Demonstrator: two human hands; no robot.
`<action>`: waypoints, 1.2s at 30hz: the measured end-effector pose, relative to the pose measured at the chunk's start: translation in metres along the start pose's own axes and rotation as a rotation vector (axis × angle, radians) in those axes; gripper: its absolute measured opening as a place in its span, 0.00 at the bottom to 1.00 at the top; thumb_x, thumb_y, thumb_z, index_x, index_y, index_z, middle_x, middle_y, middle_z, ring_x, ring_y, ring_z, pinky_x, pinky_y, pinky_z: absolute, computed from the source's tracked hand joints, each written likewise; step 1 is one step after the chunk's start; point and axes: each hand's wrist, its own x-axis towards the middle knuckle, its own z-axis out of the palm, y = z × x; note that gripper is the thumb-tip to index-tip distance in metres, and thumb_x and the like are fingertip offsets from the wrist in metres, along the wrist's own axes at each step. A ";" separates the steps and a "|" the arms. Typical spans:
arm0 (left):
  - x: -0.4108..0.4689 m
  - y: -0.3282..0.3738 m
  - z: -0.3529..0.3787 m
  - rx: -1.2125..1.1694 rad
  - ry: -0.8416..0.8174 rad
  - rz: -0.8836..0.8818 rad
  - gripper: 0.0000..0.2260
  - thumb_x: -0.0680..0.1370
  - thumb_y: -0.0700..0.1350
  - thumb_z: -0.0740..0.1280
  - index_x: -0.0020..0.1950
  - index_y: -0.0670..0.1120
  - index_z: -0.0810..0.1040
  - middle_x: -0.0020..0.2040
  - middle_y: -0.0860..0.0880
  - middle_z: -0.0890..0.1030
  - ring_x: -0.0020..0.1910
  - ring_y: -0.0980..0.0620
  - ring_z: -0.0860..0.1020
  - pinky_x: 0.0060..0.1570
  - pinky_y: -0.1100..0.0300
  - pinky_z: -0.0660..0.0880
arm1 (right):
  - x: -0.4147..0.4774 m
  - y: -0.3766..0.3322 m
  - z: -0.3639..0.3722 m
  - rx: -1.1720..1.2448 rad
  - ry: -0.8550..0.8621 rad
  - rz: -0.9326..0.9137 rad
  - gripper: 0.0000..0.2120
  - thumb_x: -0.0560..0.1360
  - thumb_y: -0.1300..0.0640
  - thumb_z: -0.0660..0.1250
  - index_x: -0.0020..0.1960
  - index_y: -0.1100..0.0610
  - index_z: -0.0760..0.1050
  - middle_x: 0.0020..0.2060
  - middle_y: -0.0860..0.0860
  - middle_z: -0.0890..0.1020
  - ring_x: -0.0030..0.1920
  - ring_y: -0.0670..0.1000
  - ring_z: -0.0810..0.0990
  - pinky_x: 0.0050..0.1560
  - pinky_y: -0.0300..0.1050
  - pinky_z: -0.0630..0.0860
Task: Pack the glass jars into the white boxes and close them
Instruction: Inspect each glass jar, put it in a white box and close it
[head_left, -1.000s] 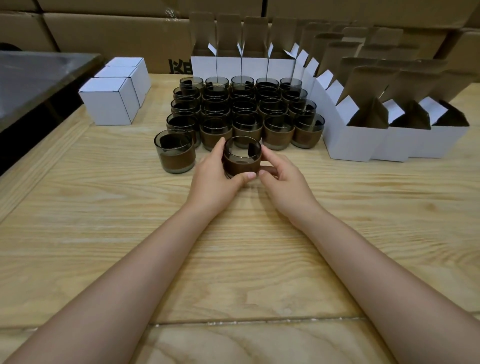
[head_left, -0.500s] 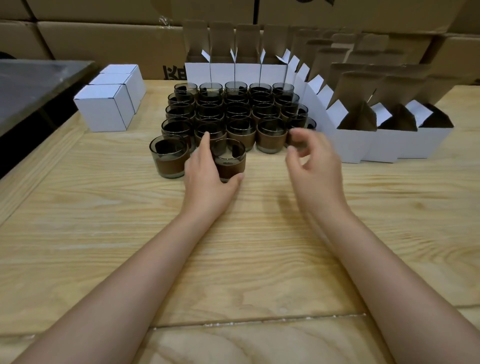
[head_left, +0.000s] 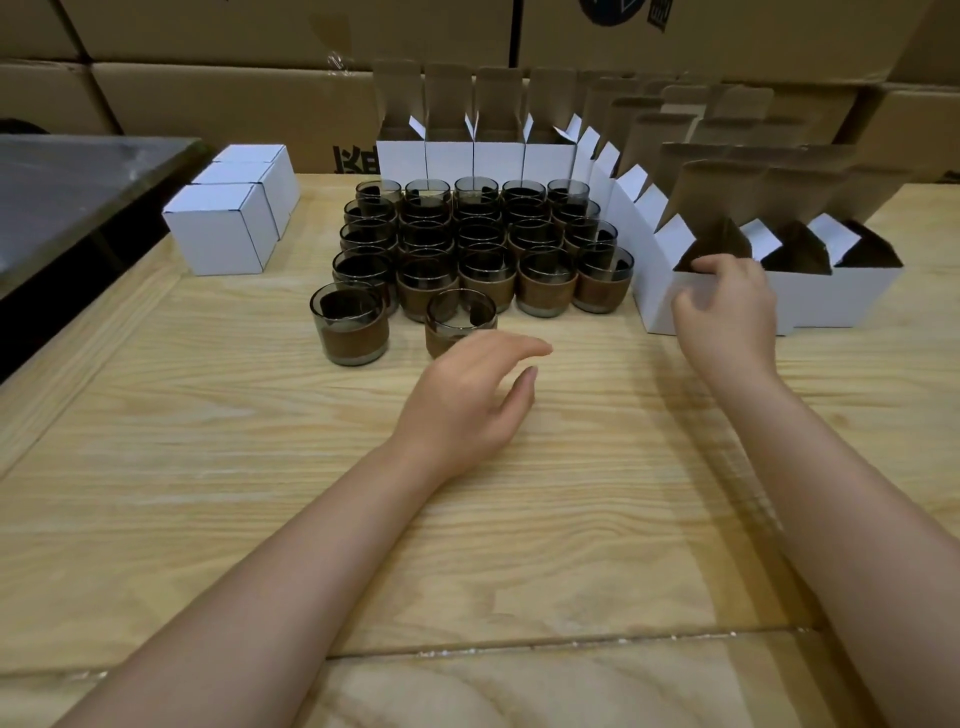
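Note:
A dark glass jar with a brown band stands alone at the front of a block of several like jars on the wooden table. My left hand hovers just in front of that jar with relaxed fingers, holding nothing. My right hand is at the nearest open white box. Its fingers curl over the box's front rim and the thumb lies on the front face. The hand is blurred.
Another lone jar stands to the left. More open white boxes line the back and right side. Three closed white boxes sit at the left. A metal table and brown cartons border the area.
Both hands let go of the front jar. My right hand moved right to the nearest open box, and my left hand drew back from the jar.

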 end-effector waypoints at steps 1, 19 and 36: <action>0.000 0.000 0.000 0.005 0.006 0.012 0.09 0.76 0.35 0.68 0.55 0.37 0.81 0.50 0.45 0.84 0.51 0.48 0.82 0.53 0.52 0.78 | -0.001 0.001 -0.001 -0.014 0.012 -0.027 0.16 0.78 0.59 0.62 0.65 0.56 0.73 0.64 0.53 0.73 0.65 0.53 0.70 0.56 0.42 0.66; 0.004 -0.002 -0.004 -0.354 -0.188 -0.304 0.26 0.79 0.56 0.61 0.71 0.73 0.52 0.62 0.66 0.69 0.48 0.63 0.80 0.44 0.72 0.75 | -0.097 -0.055 -0.005 0.064 -0.128 -0.477 0.05 0.76 0.57 0.66 0.49 0.56 0.79 0.44 0.49 0.80 0.48 0.50 0.77 0.47 0.48 0.73; 0.003 -0.008 0.001 -0.266 -0.275 -0.262 0.23 0.78 0.61 0.57 0.70 0.75 0.53 0.59 0.79 0.64 0.59 0.75 0.67 0.54 0.78 0.65 | -0.072 -0.032 0.001 0.586 -0.283 -0.306 0.07 0.80 0.54 0.57 0.54 0.45 0.72 0.55 0.43 0.75 0.61 0.43 0.72 0.62 0.39 0.70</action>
